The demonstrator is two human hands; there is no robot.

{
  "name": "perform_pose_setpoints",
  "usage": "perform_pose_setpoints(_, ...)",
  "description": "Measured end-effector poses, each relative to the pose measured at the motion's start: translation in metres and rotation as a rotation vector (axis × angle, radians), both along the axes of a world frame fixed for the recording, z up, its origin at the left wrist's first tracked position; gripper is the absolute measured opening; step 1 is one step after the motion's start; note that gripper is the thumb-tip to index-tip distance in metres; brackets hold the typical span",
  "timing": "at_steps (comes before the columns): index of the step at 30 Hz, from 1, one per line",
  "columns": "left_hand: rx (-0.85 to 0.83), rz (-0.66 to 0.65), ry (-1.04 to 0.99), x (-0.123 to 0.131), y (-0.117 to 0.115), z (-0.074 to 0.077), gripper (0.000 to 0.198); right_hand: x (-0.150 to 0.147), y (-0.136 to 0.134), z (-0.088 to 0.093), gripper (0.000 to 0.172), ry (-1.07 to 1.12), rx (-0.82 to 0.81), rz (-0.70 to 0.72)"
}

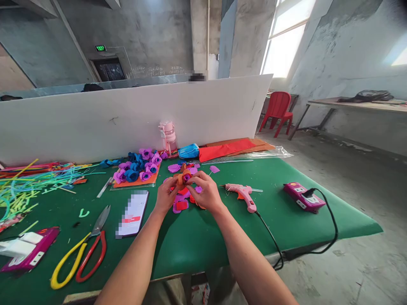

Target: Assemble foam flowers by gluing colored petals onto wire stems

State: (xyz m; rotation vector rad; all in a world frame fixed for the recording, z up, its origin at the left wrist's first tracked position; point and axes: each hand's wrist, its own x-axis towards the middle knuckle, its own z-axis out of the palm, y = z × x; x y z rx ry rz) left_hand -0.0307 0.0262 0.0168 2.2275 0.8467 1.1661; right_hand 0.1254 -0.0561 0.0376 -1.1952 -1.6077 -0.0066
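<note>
Between my two hands, above the green table (190, 250), is a small craft flower (183, 178) with orange petals and a purple middle. My left hand (166, 194) pinches its left side with the fingertips. On the other side my right hand (205, 190) closes its thumb and fingers on the flower's edge. Loose purple, red and orange petals (182, 206) lie beneath and around my hands. To the right of them a pink hot glue gun (240, 192) rests on its side, a clear glue stick poking from its back.
Finished purple and blue flowers (136, 167) sit on an orange sheet. Scissors (92, 241), a phone (133, 214) and pipe cleaners (28, 190) lie left. Power strips stand at both sides, the right one (303, 197) trailing a cord. A pink bottle (168, 137) stands before the white board (127, 118).
</note>
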Motion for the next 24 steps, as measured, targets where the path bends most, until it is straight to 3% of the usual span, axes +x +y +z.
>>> perform_pose_setpoints(10,-0.104,0.02,-0.042,0.002,-0.001,-0.002,0.03,-0.001,0.002,-0.004,0.012,-0.035,0.009,-0.03)
perform_pose_setpoints(18,-0.224,0.045,-0.224,0.004,-0.001,-0.002,0.025,-0.005,-0.009,0.013,0.016,0.333,0.055,0.031)
perform_pose_setpoints(24,-0.324,0.027,-0.266,0.008,-0.005,-0.004,0.028,-0.007,-0.003,0.008,0.025,0.442,-0.017,0.081)
